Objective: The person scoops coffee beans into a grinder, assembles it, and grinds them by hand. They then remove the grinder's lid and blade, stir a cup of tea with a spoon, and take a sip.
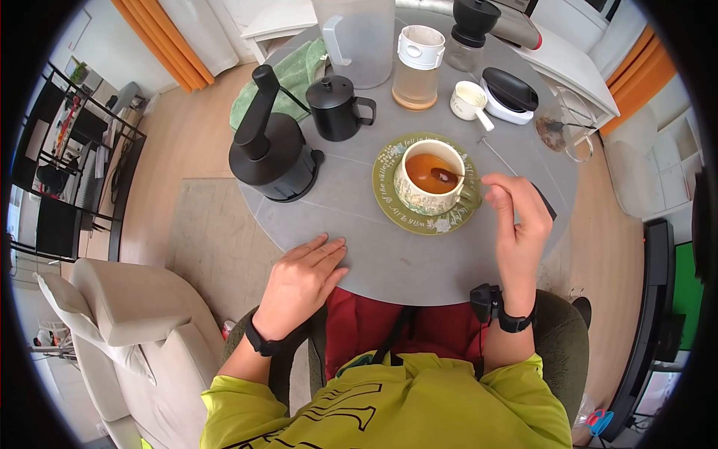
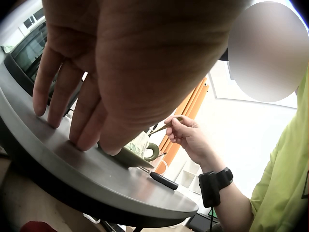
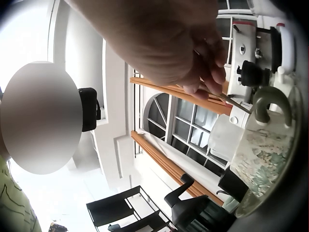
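Observation:
On the round grey table [image 1: 396, 269] stands a floral cup [image 1: 419, 200] of amber-brown liquid, set on a green saucer [image 1: 387, 203] with white lettering. My right hand [image 1: 521, 217] is just right of the cup and pinches the handle of a spoon [image 3: 235, 103] between thumb and fingers. The spoon slants down into the cup, its bowl partly under the liquid. My left hand [image 1: 303, 280] rests palm down at the table's near left edge, fingers extended, holding nothing. In the left wrist view its fingertips touch the tabletop.
A black crank-handled grinder [image 1: 277, 161] and a black lidded pot [image 1: 334, 112] stand left of the saucer. Behind are a clear pitcher [image 1: 366, 56], a glass jar [image 1: 416, 78], a small handled cup [image 1: 467, 99] and a white scale [image 1: 508, 108]. A black-handled tool [image 1: 544, 200] lies beyond my right hand.

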Available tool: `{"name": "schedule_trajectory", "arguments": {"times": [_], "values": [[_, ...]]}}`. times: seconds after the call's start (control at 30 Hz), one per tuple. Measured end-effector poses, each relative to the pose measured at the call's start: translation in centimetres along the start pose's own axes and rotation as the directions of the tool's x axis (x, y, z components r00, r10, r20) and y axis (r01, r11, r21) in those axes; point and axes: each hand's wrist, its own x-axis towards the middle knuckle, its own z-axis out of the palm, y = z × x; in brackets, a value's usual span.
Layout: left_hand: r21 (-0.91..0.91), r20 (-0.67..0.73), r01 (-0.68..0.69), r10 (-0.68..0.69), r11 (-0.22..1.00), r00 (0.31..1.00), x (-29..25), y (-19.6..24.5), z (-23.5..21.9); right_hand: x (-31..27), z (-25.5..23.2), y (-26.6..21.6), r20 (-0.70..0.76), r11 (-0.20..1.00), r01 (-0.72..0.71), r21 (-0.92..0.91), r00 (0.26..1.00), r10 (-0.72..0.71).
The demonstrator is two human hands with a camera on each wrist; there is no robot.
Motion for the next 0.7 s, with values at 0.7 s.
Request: {"name": "schedule_trajectory", "arguments": {"times": [0.7], "values": [[-0.003, -0.005, -0.003, 0.003, 1.0, 1.0, 0.2, 0.1, 0.0, 0.0, -0.4, -0.2, 0.017, 1.0, -0.012, 0.013, 1.0, 0.012]]}}
